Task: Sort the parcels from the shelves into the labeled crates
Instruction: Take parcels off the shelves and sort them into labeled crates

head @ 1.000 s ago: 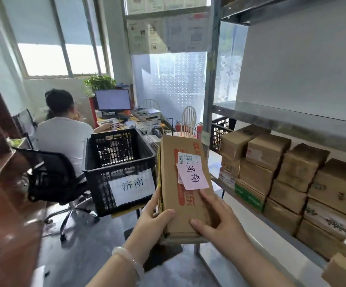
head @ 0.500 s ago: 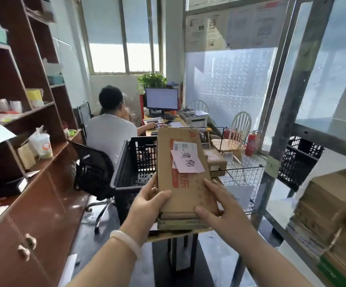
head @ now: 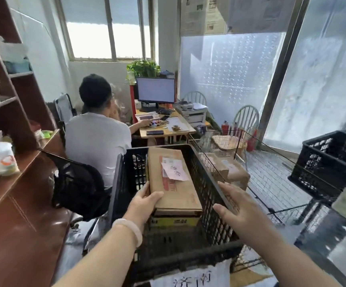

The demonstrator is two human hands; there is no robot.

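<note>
The parcel (head: 172, 183) lies flat inside the black crate (head: 130, 177) at the centre of the view, resting on a yellow-edged box (head: 174, 221) beneath it. The left hand (head: 145, 201) grips the parcel's near corner at 7 o'clock, thumb on top and fingers tucked down the side. The right hand (head: 236, 210) is well apart from the left. It hovers at 4 o'clock over the crate's right wall with fingers spread, holding nothing.

With only 1 hand on it, the parcel could slew or tip when that corner is let go, likely toward the gap along the left wall at 9 o'clock. The left fingers sit between the parcel and that wall and could be pinched if it settles sideways. The pink slip (head: 175, 171) on top looks loosely fixed, so a passing sleeve or hand might peel it away. The writing on the slip is too blurred to check against the crate's label (head: 190, 279) at 6 o'clock, so a wrong crate cannot be ruled out. The right hand may also snag the wire basket (head: 271, 177) at 2 o'clock.
</note>
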